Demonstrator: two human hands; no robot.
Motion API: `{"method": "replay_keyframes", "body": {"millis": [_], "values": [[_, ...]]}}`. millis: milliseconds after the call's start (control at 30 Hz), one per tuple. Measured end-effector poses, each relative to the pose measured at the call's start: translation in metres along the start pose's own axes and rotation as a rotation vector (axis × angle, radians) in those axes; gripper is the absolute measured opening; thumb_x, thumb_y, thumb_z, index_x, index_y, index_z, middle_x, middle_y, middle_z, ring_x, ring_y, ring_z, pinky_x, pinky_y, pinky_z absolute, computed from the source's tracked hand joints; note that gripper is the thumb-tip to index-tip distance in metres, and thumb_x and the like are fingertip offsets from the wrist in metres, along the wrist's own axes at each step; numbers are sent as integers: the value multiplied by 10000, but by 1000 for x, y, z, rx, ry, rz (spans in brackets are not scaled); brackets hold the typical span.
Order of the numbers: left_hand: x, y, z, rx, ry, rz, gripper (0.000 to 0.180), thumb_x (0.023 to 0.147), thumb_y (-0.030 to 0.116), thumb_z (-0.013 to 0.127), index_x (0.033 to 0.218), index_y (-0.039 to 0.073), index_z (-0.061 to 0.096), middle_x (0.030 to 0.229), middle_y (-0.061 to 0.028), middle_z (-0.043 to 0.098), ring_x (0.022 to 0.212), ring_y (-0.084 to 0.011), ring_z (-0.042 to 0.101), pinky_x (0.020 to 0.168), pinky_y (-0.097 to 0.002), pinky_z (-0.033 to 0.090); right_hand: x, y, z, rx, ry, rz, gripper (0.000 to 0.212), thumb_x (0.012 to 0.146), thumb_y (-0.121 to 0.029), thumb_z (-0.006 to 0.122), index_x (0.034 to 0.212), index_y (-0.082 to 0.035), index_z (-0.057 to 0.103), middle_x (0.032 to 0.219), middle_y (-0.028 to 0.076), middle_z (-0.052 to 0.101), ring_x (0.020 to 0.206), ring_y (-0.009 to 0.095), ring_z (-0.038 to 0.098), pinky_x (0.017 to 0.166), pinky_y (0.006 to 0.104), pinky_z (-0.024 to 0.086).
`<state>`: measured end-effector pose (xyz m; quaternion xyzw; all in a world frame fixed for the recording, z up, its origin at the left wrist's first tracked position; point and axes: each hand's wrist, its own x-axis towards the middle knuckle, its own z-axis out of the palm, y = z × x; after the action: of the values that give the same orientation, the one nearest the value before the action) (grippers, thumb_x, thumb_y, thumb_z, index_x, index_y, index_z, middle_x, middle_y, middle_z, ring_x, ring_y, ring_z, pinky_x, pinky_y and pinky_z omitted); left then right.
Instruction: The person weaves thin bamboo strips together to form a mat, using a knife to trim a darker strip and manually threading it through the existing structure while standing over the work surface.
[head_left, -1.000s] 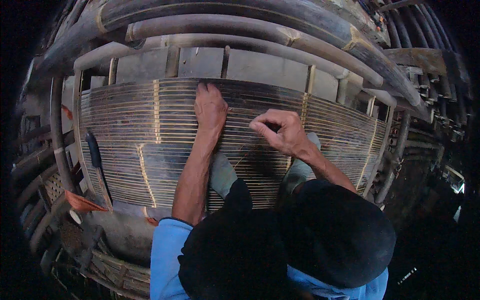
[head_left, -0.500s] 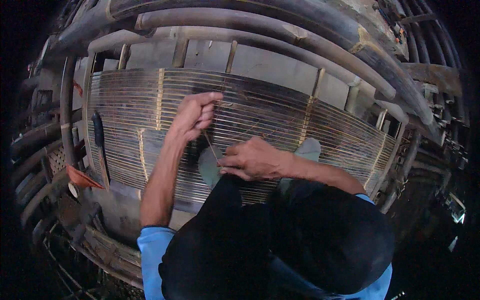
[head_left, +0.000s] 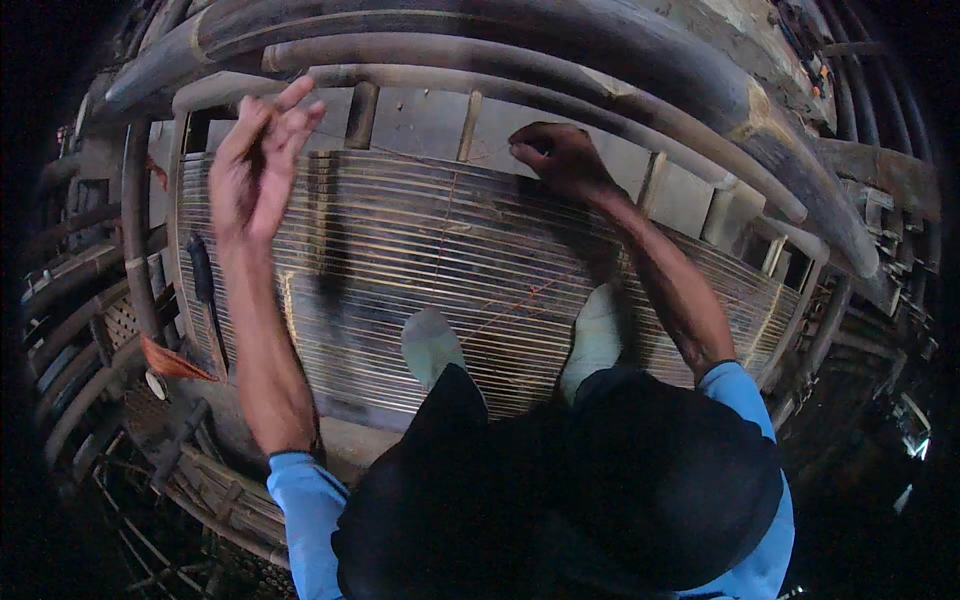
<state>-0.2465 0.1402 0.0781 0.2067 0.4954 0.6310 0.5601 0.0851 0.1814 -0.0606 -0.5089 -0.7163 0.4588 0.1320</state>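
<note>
Ahead of me lies a wide panel of thin bamboo strips (head_left: 400, 235), tied across by cords. My left hand (head_left: 258, 170) is raised over its far left edge, palm partly turned up, fingers apart, with nothing visible in them. Beyond the far edge, right of the middle, my right hand (head_left: 565, 160) is closed in a pinch. A faint thin cord (head_left: 487, 156) runs leftward from its fingertips. An orange cord (head_left: 533, 292) lies loosely across the strips between my feet.
My feet in pale socks (head_left: 432, 345) rest on the panel. A black-handled knife (head_left: 201, 270) lies at its left side, near an orange-brown pointed piece (head_left: 175, 360). Thick bamboo poles (head_left: 450, 55) cross the far side; more poles stand to the left.
Both hands have risen from the middle of the panel to its far edge. The left went left and its fingers spread; the right went up and right, still pinched.
</note>
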Motion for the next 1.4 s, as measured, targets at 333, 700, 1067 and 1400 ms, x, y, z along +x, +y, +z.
{"method": "replay_keyframes", "body": {"millis": [333,700,1067,1400], "values": [[79,-188,-22,1450,-546,467,169,777,84,661,932,49,721,932,-178,706,829,-324,674,749,-429,538,50,33,51,-38,-234,-50,432,923,-369,618,1233,-71,665,1091,184,715,1006,300,687,944,397,509],[77,-210,-7,1243,-359,72,311,793,67,669,1061,23,517,882,-266,676,917,-455,671,785,-495,527,64,37,68,351,-282,122,260,929,-153,629,1126,-15,726,934,100,755,820,171,711,754,320,558],[36,-149,27,608,-400,-139,251,926,-19,619,1164,49,580,910,-75,695,869,-146,646,732,-292,525,-1,11,34,-21,173,-308,119,885,-91,720,993,-72,767,938,88,729,848,171,693,774,290,547],[14,-183,25,999,-396,515,618,835,-84,613,1416,63,462,991,-119,742,1005,-293,675,898,-374,498,3,-35,19,266,114,-123,114,893,-117,727,976,-51,770,965,89,749,919,168,694,830,314,522]]}}
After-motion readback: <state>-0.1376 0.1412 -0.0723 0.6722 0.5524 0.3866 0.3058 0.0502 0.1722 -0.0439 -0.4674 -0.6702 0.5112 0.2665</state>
